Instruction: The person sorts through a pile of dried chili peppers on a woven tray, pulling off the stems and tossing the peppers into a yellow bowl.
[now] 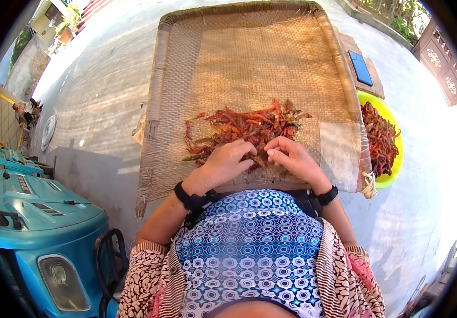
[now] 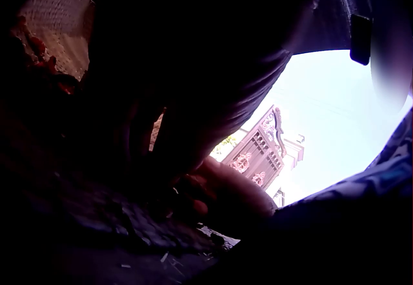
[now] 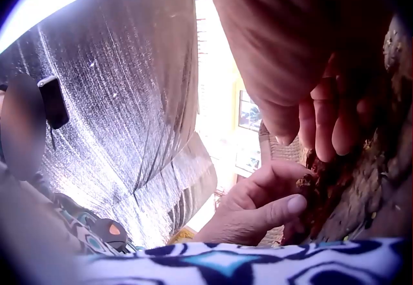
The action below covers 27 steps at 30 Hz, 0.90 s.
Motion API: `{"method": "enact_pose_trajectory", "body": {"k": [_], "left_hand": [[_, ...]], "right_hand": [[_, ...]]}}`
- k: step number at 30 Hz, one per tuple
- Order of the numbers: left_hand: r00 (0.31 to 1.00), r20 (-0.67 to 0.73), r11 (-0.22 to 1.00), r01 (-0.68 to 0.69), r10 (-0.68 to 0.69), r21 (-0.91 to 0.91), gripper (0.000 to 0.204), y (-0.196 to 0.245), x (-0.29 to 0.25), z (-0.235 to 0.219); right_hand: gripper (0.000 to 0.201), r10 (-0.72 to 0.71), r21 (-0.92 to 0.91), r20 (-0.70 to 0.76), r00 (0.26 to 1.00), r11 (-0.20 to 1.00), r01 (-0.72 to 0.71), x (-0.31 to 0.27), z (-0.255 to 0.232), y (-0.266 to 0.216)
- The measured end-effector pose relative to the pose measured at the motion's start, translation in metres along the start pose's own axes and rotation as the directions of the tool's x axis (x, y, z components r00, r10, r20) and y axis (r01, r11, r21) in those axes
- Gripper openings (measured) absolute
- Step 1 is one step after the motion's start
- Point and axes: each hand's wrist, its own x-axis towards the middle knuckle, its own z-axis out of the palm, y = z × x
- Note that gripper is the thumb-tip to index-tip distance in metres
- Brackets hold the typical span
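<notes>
Dried red peppers [image 1: 244, 127] lie in a loose pile on the near part of a woven tray [image 1: 260, 58]. The left hand [image 1: 227, 162] is bent over the pile's near edge; in the right wrist view that hand [image 3: 251, 207] pinches a small brownish pepper piece [image 3: 304, 182] between thumb and fingers. Just beside it, the right hand [image 1: 296, 160] hovers at the pile with loosely bent fingers. Its fingers [image 3: 326, 127] hang down over the peppers in the right wrist view, holding nothing visible. The left wrist view is mostly dark, with the left hand [image 2: 193, 72] shadowed.
A yellow-green basin [image 1: 396, 168] full of red peppers stands right of the tray. Behind it a blue phone [image 1: 360, 68] lies on a brown board [image 1: 374, 85]. A turquoise vehicle [image 1: 53, 222] is close on the left, with a black metal bar frame beside it.
</notes>
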Motion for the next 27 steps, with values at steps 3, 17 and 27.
{"method": "enact_pose_trajectory", "body": {"k": [3,17,27], "left_hand": [[1.0,-0.005,1.0,-0.006,0.006,-0.003,0.021,-0.0006,0.0004,-0.0001],[1.0,-0.02,1.0,-0.013,0.013,-0.019,0.021,-0.0054,-0.0002,0.0056],[0.998,-0.059,0.997,-0.03,0.026,-0.068,0.021,-0.007,-0.0023,0.0062]], "right_hand": [[0.024,-0.009,0.001,-0.015,1.0,1.0,0.009,0.0002,0.0,0.0009],[0.021,0.065,-0.021,-0.019,0.998,0.998,-0.066,0.0013,-0.0005,0.0004],[0.018,0.05,0.055,-0.056,0.997,0.997,-0.047,0.0011,-0.0021,0.0035]]}}
